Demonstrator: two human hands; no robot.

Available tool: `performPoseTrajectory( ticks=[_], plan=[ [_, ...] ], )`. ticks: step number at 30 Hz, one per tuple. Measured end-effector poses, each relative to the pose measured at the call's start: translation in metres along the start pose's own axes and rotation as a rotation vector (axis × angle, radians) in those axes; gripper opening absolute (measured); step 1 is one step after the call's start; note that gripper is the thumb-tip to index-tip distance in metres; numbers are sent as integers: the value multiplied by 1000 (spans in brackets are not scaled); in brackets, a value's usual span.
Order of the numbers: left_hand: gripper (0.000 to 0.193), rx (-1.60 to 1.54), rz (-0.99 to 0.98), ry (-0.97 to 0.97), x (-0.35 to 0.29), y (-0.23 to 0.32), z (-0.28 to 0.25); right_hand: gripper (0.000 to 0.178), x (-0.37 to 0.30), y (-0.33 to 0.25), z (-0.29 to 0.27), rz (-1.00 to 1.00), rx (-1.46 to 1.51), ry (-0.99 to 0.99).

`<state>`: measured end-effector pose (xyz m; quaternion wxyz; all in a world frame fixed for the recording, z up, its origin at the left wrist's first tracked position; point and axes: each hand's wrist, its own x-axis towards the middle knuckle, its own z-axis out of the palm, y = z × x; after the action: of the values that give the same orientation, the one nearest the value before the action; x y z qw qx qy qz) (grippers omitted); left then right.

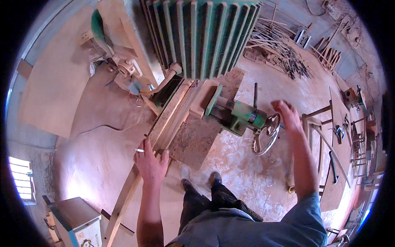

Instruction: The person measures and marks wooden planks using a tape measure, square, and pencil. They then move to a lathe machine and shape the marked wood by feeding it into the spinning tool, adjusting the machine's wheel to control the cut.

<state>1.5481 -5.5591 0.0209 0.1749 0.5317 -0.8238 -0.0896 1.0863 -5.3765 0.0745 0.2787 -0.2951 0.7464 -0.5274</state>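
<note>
Fingers: left hand (151, 166) parted on wood (170, 112), cigarette (140, 150) between; right hand (287, 114) curled, hold unclear.

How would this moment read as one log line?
Left hand: on wooden strips, cigarette between fingers | Right hand: near metal handwheel, contact unclear | Ahead: green ribbed housing | Background: stick pile

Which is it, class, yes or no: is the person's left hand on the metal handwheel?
No, the left hand is at the wooden strips, while the handwheel stands well off to its right.
</note>
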Motion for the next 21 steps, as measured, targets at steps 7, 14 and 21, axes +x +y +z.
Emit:
performPoseTrajectory(
  ticks=[7,14,21],
  plan=[
    [72,-38,9,26,3,3,1,55,128,2,45,511,265,128],
    [72,-24,45,72,0,-4,1,34,86,-64,92,-43,267,44],
    [73,-30,11,32,-1,2,-3,40,-98,0,177,-770,-946,-291]
  ],
)
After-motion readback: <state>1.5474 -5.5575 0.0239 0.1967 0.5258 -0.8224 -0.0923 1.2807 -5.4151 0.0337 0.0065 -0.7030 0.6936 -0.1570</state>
